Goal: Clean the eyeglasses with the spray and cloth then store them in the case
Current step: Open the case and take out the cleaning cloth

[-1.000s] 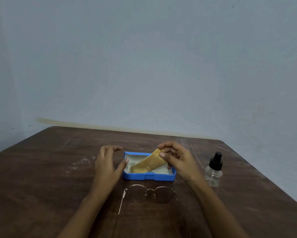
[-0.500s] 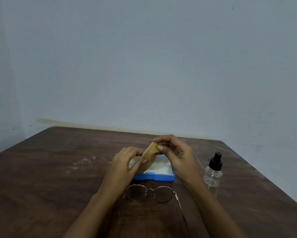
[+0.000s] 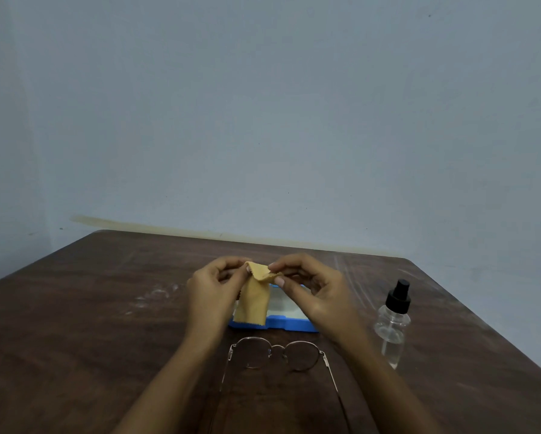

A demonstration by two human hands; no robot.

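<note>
A yellow cleaning cloth [image 3: 253, 298] hangs above the open blue case [image 3: 291, 324], pinched at its top edge by both hands. My left hand [image 3: 214, 294] grips the cloth's left corner and my right hand [image 3: 314, 291] grips the right corner. The case has a white lining and lies on the table behind the round, thin-rimmed eyeglasses [image 3: 275, 357], which rest with temples unfolded toward me. A clear spray bottle [image 3: 393, 325] with a black nozzle stands upright to the right of my right forearm.
The dark wooden table [image 3: 91, 324] has pale smudges to the left of my left hand. A plain bluish wall rises behind the table's far edge. The table's right edge runs diagonally past the bottle.
My right hand lifted the cloth out of the case. My left hand left the case's side and took the cloth's other corner, and the cloth now hangs partly unfolded.
</note>
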